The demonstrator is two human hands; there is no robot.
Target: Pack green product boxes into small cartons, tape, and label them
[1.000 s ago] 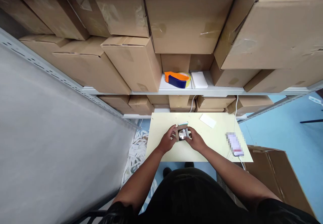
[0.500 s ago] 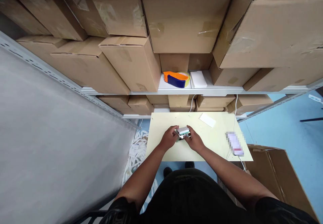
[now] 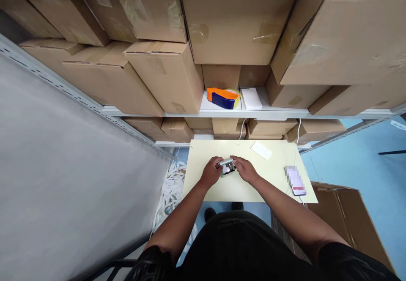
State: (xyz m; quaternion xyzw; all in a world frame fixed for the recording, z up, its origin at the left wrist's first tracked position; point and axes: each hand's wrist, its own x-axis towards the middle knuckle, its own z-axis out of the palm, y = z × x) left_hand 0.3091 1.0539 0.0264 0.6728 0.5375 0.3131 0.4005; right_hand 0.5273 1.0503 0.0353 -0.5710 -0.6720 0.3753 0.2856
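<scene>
A: Where's the sm. box (image 3: 228,168)?
B: Btwn L hand (image 3: 212,173) & R hand (image 3: 246,170), over the worktop (image 3: 272,181).
A: Grip?
B: L grips its L side; R touches R edge, can't tell if gripping. White card (image 3: 261,150) lies beyond, to R.

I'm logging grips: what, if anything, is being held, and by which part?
A small box, held at its left side by the left hand; the right hand is at its upper right corner, exact contact unclear.
</scene>
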